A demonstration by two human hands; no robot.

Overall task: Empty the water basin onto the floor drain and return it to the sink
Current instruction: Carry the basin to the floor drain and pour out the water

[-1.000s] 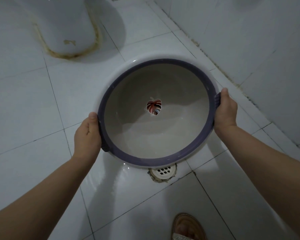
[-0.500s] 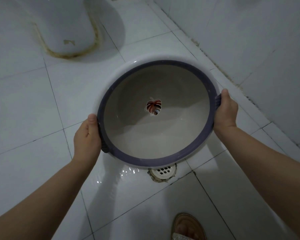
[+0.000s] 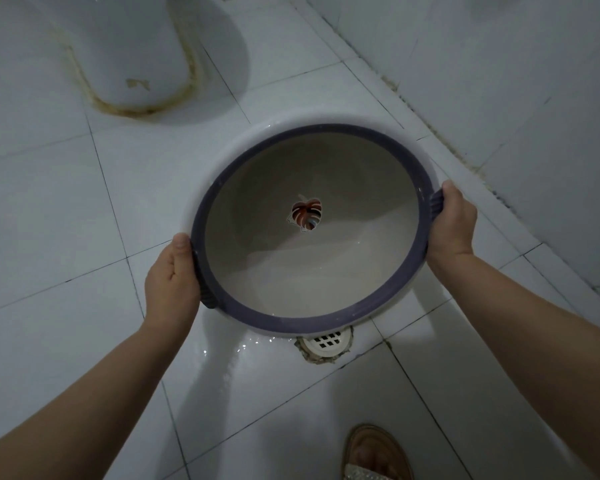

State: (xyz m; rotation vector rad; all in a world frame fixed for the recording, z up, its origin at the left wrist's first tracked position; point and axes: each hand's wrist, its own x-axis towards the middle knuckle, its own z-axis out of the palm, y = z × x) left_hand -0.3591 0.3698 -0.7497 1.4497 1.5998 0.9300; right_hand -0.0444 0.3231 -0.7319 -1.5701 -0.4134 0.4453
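I hold a round white basin [image 3: 343,292] with a purple rim and a leaf picture at its bottom, tilted toward me above the floor. Water lies in its near, low side. My left hand [image 3: 172,278] grips the purple handle on the left. My right hand [image 3: 452,221] grips the handle on the right. Just below the basin's near edge the white floor drain [image 3: 326,342] shows, half hidden by the rim. The tiles to the left of the drain are wet and shiny. The sink is out of view.
A white toilet base [image 3: 125,50] with a stained seam stands at the upper left. A tiled wall [image 3: 516,98] runs along the right side. My sandalled foot [image 3: 374,455] is at the bottom, close to the drain.
The basin has tipped a little more toward me and the water has gathered at its near side. Wet glints have appeared on the tiles beside the drain. Both hands keep their grip.
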